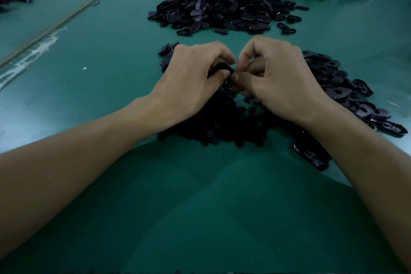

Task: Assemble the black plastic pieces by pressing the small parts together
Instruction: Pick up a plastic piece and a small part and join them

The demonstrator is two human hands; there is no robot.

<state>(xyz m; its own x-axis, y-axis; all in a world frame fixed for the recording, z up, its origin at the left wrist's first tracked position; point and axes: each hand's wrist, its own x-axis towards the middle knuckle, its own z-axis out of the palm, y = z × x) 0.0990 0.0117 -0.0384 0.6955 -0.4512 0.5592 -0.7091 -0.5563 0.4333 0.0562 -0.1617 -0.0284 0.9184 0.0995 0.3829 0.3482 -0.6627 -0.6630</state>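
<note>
Misalignment worries me most: if the small part sits crooked when I squeeze, it could seat half in, pop out sideways, or skitter into the heap of small round parts [222, 128] right beneath my hands, where I would never find it among its twins. Slippage is the other risk, since the black plastic piece [222, 68] looks glossy and only a sliver of it shows between my fingertips, so an uneven push might twist it out of my grasp. My left hand [193, 77] is curled round that piece, thumb laid along its near edge and fingers wrapped over the top, holding it up just above the heap. My right hand [279, 78] meets it from the other side, fingers bent, thumb tip and forefinger pinching at the piece's end; whether a small part is already under those tips I cannot tell, because my own fingers hide the joint. Both wrists are bent inward, knuckles raised, forearms angling in across the green table mat [200, 196] so the hands touch in the middle. A spread of oval shells [347, 95] lies just beside my right wrist, close enough that a careless elbow could scatter them. The large heap of black pieces [222, 4] sits well apart, farther up the mat.
</note>
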